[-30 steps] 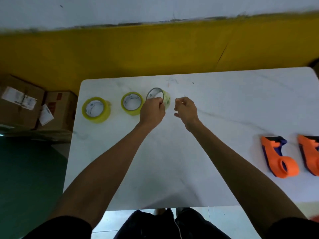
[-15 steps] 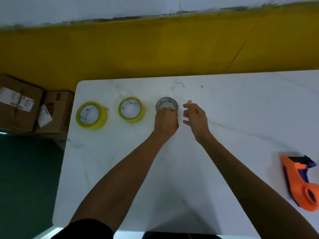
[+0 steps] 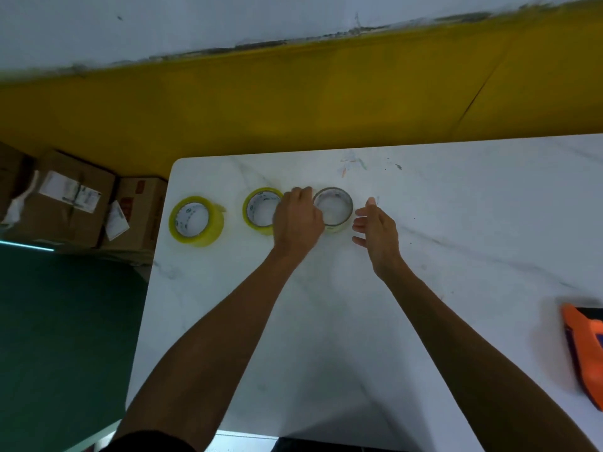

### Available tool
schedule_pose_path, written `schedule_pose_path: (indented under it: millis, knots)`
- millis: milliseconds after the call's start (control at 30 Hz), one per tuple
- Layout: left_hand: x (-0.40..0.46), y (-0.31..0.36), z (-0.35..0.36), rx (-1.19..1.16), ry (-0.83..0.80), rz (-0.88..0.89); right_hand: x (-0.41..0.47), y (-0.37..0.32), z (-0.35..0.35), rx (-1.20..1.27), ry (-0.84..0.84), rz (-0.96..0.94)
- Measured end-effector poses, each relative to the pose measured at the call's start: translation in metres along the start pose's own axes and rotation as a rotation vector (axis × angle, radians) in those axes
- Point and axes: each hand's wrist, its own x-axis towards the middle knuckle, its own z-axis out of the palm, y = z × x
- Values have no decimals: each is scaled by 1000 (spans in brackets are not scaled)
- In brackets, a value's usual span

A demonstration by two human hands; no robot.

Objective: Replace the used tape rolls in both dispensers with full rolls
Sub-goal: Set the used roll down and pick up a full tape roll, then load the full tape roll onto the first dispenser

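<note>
The table (image 3: 424, 256) looks like smooth white stone with thin grey lines, a little shiny. The two full tape rolls (image 3: 195, 220) (image 3: 261, 208) are glossy yellow see-through plastic around white paper cores. The used roll (image 3: 333, 207) is mostly a thin, dull ring. The dispenser (image 3: 585, 350) is smooth orange plastic. The boxes (image 3: 68, 203) are rough brown cardboard with paper labels.

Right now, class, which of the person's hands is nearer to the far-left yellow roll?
Left. The left hand lies between the middle roll and the used roll; the right hand hovers beyond the used roll, farther from the far-left roll.
</note>
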Motion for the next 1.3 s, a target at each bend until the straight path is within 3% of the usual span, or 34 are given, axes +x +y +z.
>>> schedule_pose_path:
  millis: [133,333,567,800,1133,1300]
  knots:
    - [-6,-41,-9,57,-39,-186,-3,11,2,9,71,47]
    - [-18,-61,1,125,-260,-211,-10,28,0,-21,84,60]
    - [-17,-54,-10,5,-182,-317,-24,27,4,-77,57,11]
    - [-6,-37,-61,-273,-3,-372,-51,-36,28,-199,-90,-200]
    - [10,20,-177,-850,-23,-328,-108,-148,53,-276,-226,-467]
    - [6,28,-193,-937,-76,-350,-123,-162,41,-308,-199,-574]
